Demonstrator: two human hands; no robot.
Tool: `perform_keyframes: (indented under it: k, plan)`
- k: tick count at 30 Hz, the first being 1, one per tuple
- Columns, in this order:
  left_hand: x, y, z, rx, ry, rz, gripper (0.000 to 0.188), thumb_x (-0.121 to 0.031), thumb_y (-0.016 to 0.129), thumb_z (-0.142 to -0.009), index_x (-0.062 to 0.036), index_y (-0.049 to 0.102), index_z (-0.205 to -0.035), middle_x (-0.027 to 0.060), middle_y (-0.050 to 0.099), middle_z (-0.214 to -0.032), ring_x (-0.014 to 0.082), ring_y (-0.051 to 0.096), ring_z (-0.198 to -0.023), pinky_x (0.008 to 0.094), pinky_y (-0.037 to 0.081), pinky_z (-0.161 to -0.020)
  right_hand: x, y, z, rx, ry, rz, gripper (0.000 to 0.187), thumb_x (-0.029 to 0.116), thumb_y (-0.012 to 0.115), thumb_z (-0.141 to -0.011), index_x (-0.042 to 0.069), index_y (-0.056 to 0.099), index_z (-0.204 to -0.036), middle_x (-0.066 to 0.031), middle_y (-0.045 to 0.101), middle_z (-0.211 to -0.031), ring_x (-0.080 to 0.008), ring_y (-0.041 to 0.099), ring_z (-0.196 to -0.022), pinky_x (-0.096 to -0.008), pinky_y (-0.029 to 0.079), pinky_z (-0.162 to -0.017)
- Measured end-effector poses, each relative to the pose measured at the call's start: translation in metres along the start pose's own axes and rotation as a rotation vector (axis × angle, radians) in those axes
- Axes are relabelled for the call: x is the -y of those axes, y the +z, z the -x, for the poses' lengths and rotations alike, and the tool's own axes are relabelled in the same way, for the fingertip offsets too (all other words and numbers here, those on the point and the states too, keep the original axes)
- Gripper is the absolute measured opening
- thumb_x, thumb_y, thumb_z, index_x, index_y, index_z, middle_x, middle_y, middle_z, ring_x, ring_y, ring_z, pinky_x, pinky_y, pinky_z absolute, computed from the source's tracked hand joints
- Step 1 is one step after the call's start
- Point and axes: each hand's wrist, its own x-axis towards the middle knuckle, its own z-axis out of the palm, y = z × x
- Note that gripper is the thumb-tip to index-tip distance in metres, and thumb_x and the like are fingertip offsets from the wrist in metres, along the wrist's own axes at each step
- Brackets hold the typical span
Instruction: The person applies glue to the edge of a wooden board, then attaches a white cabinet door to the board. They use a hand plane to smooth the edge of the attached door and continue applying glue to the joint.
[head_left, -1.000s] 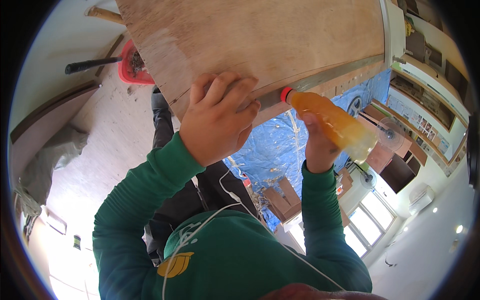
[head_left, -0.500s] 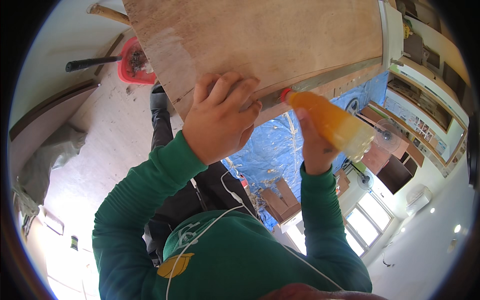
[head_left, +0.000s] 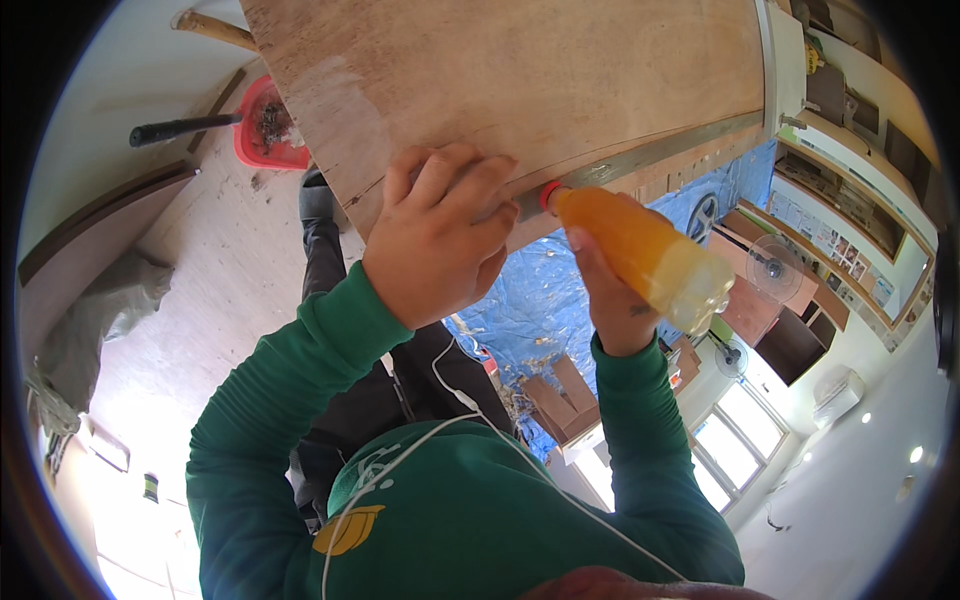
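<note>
Hands number two, both bare and in green sleeves. The left hand point(head_left: 437, 238), toward eleven o'clock, lies palm down on the plywood panel point(head_left: 560, 80), its fingers bent and slightly parted; its palm and what lies beneath it are hidden, so I cannot tell whether it pinches anything. The right hand point(head_left: 612, 308), toward three o'clock, is wrapped around one clear bottle point(head_left: 640, 250) of orange liquid; its thumb shows on the near side, and its other fingers are mostly hidden behind the bottle. Tilted, the bottle points its one red cap point(head_left: 549, 195) toward ten o'clock and its base toward four. The cap is at a single greyish strip point(head_left: 660, 148) along the panel's near edge; contact is hard to judge.

The panel fills twelve o'clock, its far side cut off by the frame. Below its edge, toward three, spreads one blue sheet point(head_left: 545, 295), partly covered by the right hand and bottle. One red dustpan point(head_left: 262, 145) with one black handle sits at ten o'clock, holding dark debris. A crumpled grey sheet point(head_left: 105, 315) hangs at nine. Two fans stand far off: one point(head_left: 775, 270) near three o'clock, the other point(head_left: 731, 358) just past it. A dark ring point(head_left: 703, 215) beside the bottle may be a third fan, too small to be sure. One white cable point(head_left: 400, 450) crosses the shirt at six.
</note>
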Motion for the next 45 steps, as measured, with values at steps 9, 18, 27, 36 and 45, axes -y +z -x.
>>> perform_keyframes:
  k: [9,18,27,36,45]
  plan:
    - [0.007,-0.011,-0.002,-0.120,-0.136,0.217,0.041,0.008,0.058,-0.074,-0.0032,0.076,-0.110,0.0153,0.066,-0.131,0.0360,0.060,-0.112,0.0444,0.050,-0.096,-0.007,0.011,0.007,-0.024,-0.055,0.124,0.056,0.013,0.089,-0.086,0.001,0.058,-0.130,-0.0104,0.070,-0.118,-0.0205,0.069,-0.104,-0.0348,0.057,-0.091]
    - [0.008,-0.011,-0.001,-0.132,-0.117,0.224,0.043,0.008,0.058,-0.073,-0.0028,0.074,-0.112,0.0155,0.065,-0.130,0.0363,0.060,-0.114,0.0451,0.049,-0.096,0.003,0.013,0.009,0.049,-0.088,0.080,0.060,0.012,0.088,-0.087,0.001,0.055,-0.135,-0.0131,0.067,-0.124,-0.0236,0.068,-0.111,-0.0358,0.056,-0.095]
    - [0.010,-0.005,0.000,-0.153,-0.106,0.227,0.043,0.003,0.064,-0.069,-0.0058,0.073,-0.111,0.0118,0.064,-0.130,0.0347,0.059,-0.115,0.0478,0.047,-0.097,0.008,0.008,0.000,0.175,-0.285,0.366,0.063,0.017,0.092,-0.082,0.001,0.059,-0.134,-0.0139,0.066,-0.124,-0.0289,0.066,-0.114,-0.0380,0.054,-0.099]
    - [0.009,-0.005,0.000,-0.141,-0.116,0.223,0.042,0.003,0.064,-0.069,-0.0067,0.073,-0.109,0.0111,0.064,-0.129,0.0345,0.059,-0.115,0.0482,0.046,-0.098,-0.005,0.003,-0.004,0.116,-0.240,0.309,0.065,0.015,0.092,-0.082,0.000,0.057,-0.135,-0.0129,0.068,-0.122,-0.0261,0.069,-0.109,-0.0347,0.057,-0.095]
    - [0.008,-0.005,-0.001,-0.127,-0.113,0.194,0.041,0.003,0.064,-0.070,-0.0066,0.073,-0.109,0.0107,0.065,-0.129,0.0342,0.059,-0.115,0.0480,0.046,-0.098,-0.012,-0.007,0.003,0.131,-0.094,0.138,0.061,0.017,0.094,-0.080,0.002,0.063,-0.130,-0.0135,0.070,-0.123,-0.0267,0.071,-0.108,-0.0355,0.058,-0.094]
